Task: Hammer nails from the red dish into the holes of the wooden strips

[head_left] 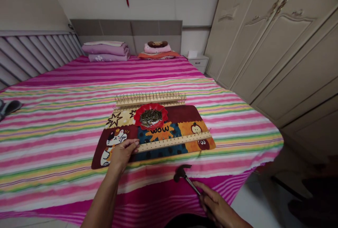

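My left hand (126,149) is at the near left end of a pale wooden strip (169,143), thumb and fingers pinched together there; what lies between the fingertips is too small to make out. Nails stand in a row along this strip, which rests on a patterned mat (188,113). In my right hand (215,203) is a claw hammer (182,173), gripped by its handle, with the head over the bed edge, apart from the strip. A red scalloped bowl (138,115) full of loose nails sits on the mat beyond the strip.
Behind the bowl are more wooden strips (150,100) with nails sticking up densely. Everything rests on a striped bedsheet (66,122). Folded bedding (105,50) is stacked by the headboard (116,27). Wardrobe doors (264,38) rise on the right. A dark object (12,106) lies far left.
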A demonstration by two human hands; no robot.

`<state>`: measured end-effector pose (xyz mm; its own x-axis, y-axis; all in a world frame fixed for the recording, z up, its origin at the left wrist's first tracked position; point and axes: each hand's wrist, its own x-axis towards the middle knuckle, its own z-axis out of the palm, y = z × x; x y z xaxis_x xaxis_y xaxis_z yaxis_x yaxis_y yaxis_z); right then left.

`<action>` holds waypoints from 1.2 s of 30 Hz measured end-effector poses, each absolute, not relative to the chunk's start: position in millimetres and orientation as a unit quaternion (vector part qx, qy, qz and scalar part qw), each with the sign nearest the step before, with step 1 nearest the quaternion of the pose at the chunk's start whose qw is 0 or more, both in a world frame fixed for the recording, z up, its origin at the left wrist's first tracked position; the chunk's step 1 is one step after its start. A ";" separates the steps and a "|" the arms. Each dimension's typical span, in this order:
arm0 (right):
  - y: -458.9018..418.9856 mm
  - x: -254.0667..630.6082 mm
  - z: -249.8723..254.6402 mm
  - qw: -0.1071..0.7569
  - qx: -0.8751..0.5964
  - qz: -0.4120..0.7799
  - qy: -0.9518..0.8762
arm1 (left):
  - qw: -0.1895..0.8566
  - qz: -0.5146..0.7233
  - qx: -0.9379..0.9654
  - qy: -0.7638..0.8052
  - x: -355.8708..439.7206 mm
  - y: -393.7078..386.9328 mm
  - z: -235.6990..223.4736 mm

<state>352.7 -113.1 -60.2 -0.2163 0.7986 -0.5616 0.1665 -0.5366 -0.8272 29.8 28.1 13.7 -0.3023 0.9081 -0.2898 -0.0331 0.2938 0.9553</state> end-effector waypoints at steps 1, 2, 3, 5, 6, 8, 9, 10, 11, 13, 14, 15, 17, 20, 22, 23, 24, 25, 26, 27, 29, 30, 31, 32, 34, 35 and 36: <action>-113.3 352.7 -60.2 0.241 -0.579 0.658 -0.417 | 0.482 0.482 0.343 0.646 29.9 28.5 13.2; -113.6 352.8 -59.9 0.242 -0.578 0.658 -0.417 | 0.481 0.478 0.347 0.648 30.0 29.0 12.4; -113.8 352.8 -59.4 0.242 -0.576 0.659 -0.418 | 0.478 0.474 0.353 0.650 30.1 29.5 11.3; -113.9 352.8 -57.9 0.242 -0.574 0.660 -0.419 | 0.470 0.468 0.367 0.653 30.5 30.8 8.8; -113.8 352.8 -57.1 0.241 -0.573 0.661 -0.419 | 0.466 0.464 0.374 0.654 30.8 31.4 7.8; -113.4 352.7 -56.7 0.239 -0.572 0.664 -0.418 | 0.460 0.450 0.389 0.659 32.1 32.2 7.0; -113.3 352.6 -57.3 0.239 -0.572 0.664 -0.418 | 0.459 0.444 0.396 0.660 33.2 32.2 7.5; -113.3 352.7 -58.3 0.239 -0.571 0.664 -0.419 | 0.458 0.440 0.402 0.659 34.6 32.0 8.4; -113.6 352.8 -59.6 0.238 -0.570 0.664 -0.420 | 0.458 0.438 0.407 0.658 36.2 31.6 9.6; -114.7 352.6 -61.0 0.244 -0.563 0.662 -0.430 | 0.459 0.439 0.409 0.656 39.7 30.1 12.0; -115.3 352.1 -60.1 0.246 -0.552 0.664 -0.440 | 0.455 0.439 0.411 0.657 41.4 29.2 13.0; -115.8 351.0 -57.3 0.252 -0.541 0.663 -0.451 | 0.448 0.435 0.416 0.661 42.8 28.2 13.6; -115.1 346.0 -45.0 0.260 -0.512 0.665 -0.478 | 0.426 0.418 0.431 0.676 45.1 26.2 14.2; -104.8 330.1 -11.7 0.266 -0.477 0.659 -0.517 | 0.396 0.396 0.442 0.701 47.3 23.8 15.2; -90.6 314.6 13.6 0.282 -0.468 0.623 -0.560 | 0.386 0.392 0.440 0.710 48.6 22.8 16.7; -81.8 305.9 25.2 0.289 -0.468 0.596 -0.586 | 0.382 0.391 0.441 0.712 49.2 22.5 17.6; -72.3 297.0 35.7 0.296 -0.470 0.567 -0.609 | 0.378 0.389 0.442 0.715 49.7 22.3 18.4; -62.6 288.1 44.7 0.305 -0.470 0.536 -0.632 | 0.376 0.386 0.443 0.716 50.1 22.0 18.8; -53.1 279.4 52.3 0.313 -0.466 0.506 -0.655 | 0.374 0.386 0.443 0.717 50.4 21.8 19.0; -44.0 270.9 58.5 0.316 -0.460 0.479 -0.678 | 0.372 0.387 0.443 0.718 50.6 21.6 18.7; -28.0 255.5 66.8 0.312 -0.449 0.431 -0.718 | 0.370 0.391 0.441 0.719 50.7 21.1 17.0; -21.3 248.8 68.8 0.306 -0.445 0.412 -0.734 | 0.369 0.393 0.441 0.718 50.6 20.9 16.0; -15.6 242.9 69.5 0.298 -0.443 0.394 -0.748 | 0.369 0.394 0.442 0.716 50.4 20.7 15.0; -10.9 238.1 69.1 0.290 -0.442 0.382 -0.758 | 0.368 0.393 0.445 0.716 50.2 20.6 14.2; -5.1 231.7 66.6 0.274 -0.441 0.371 -0.770 | 0.362 0.386 0.451 0.718 50.3 20.4 14.1; -4.4 230.5 65.6 0.268 -0.442 0.370 -0.772 | 0.359 0.380 0.454 0.721 50.6 20.4 14.8; -5.5 230.7 65.4 0.266 -0.441 0.372 -0.772 | 0.356 0.375 0.456 0.724 51.1 20.4 15.9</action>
<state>230.7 -5.5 65.4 -0.4693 0.8792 0.0819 0.4841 0.3337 -0.8089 51.1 20.4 15.9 -0.3309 0.9276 -0.1734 0.3940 0.3028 0.8678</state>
